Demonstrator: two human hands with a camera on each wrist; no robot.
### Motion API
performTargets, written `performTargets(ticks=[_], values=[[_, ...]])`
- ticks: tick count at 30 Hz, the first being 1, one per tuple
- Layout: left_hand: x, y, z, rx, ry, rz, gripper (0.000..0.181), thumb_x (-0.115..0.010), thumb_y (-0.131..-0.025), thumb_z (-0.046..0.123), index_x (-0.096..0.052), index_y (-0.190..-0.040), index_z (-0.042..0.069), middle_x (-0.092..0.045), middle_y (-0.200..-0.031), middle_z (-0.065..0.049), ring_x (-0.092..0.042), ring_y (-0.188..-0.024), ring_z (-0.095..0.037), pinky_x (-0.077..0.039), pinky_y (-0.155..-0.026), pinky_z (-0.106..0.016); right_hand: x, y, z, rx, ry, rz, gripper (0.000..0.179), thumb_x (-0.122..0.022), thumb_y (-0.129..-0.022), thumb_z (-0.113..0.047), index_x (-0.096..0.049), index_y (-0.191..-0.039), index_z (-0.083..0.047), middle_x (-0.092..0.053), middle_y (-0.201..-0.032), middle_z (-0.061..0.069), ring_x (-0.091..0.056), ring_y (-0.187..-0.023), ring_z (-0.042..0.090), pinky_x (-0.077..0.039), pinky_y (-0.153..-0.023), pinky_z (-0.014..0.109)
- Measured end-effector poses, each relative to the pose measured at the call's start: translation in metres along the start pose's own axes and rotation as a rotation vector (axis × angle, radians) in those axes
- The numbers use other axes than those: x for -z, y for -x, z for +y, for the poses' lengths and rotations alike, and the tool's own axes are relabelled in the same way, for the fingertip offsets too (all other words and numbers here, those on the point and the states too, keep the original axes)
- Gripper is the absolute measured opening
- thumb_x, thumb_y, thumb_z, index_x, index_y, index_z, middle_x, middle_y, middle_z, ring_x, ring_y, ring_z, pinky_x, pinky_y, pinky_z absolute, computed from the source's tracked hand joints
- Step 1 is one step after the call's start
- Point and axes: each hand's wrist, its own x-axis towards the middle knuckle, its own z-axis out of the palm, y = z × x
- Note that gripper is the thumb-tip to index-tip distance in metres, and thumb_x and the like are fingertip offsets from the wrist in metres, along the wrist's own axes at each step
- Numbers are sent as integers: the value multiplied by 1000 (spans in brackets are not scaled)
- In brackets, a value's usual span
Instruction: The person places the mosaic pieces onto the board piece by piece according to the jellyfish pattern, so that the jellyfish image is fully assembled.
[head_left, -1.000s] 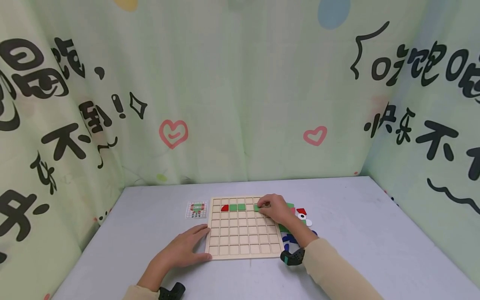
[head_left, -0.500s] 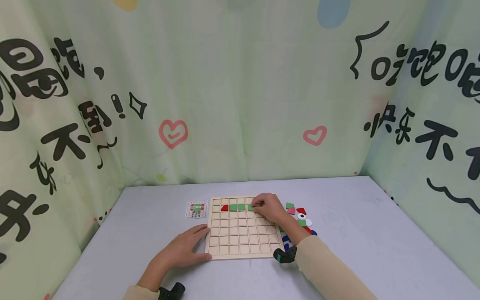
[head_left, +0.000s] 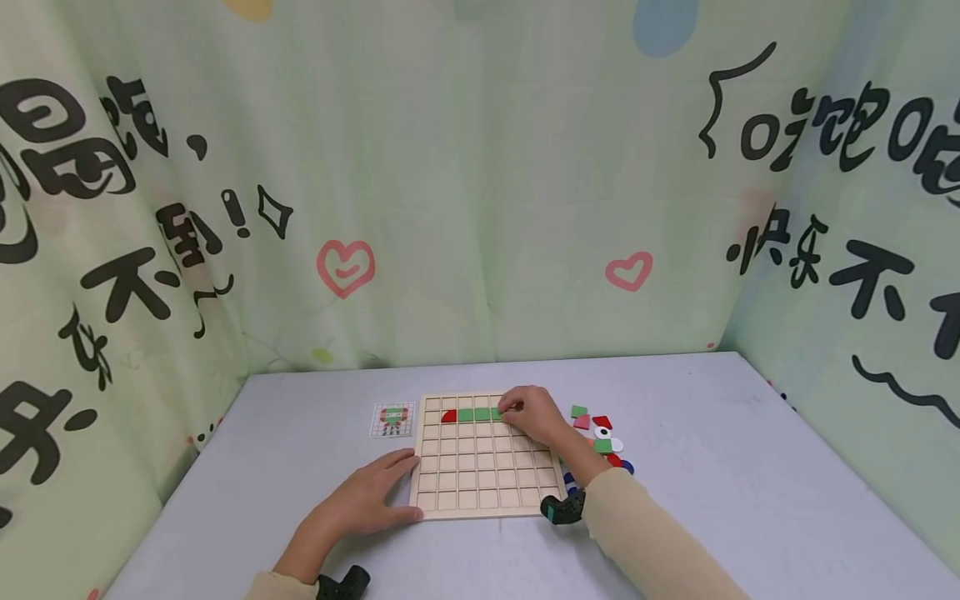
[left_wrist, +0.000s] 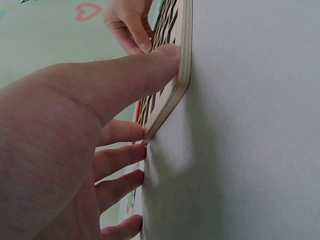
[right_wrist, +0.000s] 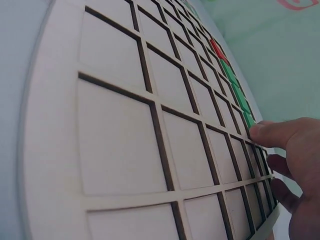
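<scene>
Pale wooden grid board [head_left: 467,480], divided by thin raised ribs into square cells, lies flat on the white table [head_left: 697,442] in front of us. Along its second row from the far side we see a red piece with one rounded side [head_left: 449,416], then a first green square piece [head_left: 466,415], a second green square piece [head_left: 482,414] and a third green square piece [head_left: 496,413], partly covered by fingers.

At that third square, the right hand [head_left: 532,412] has thumb and forefinger close together, pinching it by its right end; the rest of its fingers are curled in. We see the left hand [head_left: 370,497] at the board's near left corner: its thumb rests on the frame, and its fingers are slightly spread along the left side.

Just left of the board we find a small printed card [head_left: 393,420] with a red and green figure on a grid. Right of it, partly behind the forearm, lie loose pieces, among them a pink piece [head_left: 582,422], a white disc with a dark centre [head_left: 602,432] and a blue piece [head_left: 627,467].

Both arms wear beige sleeves [head_left: 637,525] and black wrist devices [head_left: 562,508]. Beyond the table we face a pale green curtain [head_left: 487,167] with black lettering and red hearts [head_left: 346,268].
</scene>
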Motion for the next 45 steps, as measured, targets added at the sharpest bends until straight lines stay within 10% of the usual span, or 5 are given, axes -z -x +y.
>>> performTargets(ticks=[19, 45], values=[[-4, 0, -5, 2, -9, -3, 79, -74, -81, 47, -46, -143, 7, -41, -151, -12, -41, -139, -34, -38, -110, -54, 21, 8, 9, -6, 52, -63, 10, -70, -87, -14, -74, -97, -14, -66, -102, 3, -49, -80, 16, -43, -65, 28], [-1, -1, -3, -2, -6, 2, 79, -75, -80, 46, -47, -142, 6, -42, -150, -13, -41, -138, -34, -38, -109, -55, 68, 38, 44, -72, 187, -25, 16, -73, -86, -15, -74, -101, -13, -69, -101, 3, -56, -87, 17, -53, -74, 30]])
